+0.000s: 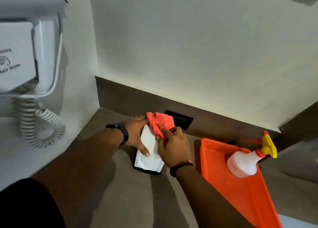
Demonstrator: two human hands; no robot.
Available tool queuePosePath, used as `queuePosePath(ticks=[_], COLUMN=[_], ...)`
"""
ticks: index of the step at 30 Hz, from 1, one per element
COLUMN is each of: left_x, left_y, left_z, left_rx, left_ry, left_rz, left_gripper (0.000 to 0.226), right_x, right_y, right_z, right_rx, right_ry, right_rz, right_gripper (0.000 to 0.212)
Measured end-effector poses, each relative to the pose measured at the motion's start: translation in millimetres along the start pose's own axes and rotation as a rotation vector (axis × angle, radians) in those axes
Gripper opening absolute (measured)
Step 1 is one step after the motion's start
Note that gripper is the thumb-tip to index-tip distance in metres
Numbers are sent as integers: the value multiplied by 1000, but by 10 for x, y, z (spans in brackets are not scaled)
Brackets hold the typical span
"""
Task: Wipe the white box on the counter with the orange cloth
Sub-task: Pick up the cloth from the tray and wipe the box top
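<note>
The one thing that bears legible writing is the white wall-mounted hair dryer holder (16, 55) at the left edge of the view. On its flat front face, in dark serif letters running slightly uphill, the lower line reads "Hair dryer", the first letter partly cut by the frame edge. Above it stands a small swirled logo and, above that, a word of which only the ending "hung" shows; the start lies outside the picture. The white spray bottle (241, 164) lying in the orange tray (240, 193) carries a short line of small reddish print along its body, too small and blurred to read.
</note>
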State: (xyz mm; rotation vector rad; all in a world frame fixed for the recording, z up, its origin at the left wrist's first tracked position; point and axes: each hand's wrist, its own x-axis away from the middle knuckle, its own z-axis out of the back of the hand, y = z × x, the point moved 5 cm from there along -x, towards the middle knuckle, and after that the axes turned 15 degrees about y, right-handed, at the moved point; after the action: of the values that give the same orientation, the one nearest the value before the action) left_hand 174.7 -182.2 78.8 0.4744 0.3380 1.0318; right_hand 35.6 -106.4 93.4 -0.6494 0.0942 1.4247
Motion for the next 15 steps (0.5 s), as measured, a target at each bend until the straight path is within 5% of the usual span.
queuePosePath(ticks=[4, 15], left_x=[-32, 11], left_y=[53, 44], left_z=[1, -18], left_rx=[-30, -46], left_ry=[-39, 7], left_rz=[-62, -34], left_gripper=[100, 96], right_x=[81, 83], right_y=[-52, -61], right_z=[7, 83], right_rx=[-103, 17], right_ry=[-49, 98], right_rz=[146, 170], right_gripper=[30, 26])
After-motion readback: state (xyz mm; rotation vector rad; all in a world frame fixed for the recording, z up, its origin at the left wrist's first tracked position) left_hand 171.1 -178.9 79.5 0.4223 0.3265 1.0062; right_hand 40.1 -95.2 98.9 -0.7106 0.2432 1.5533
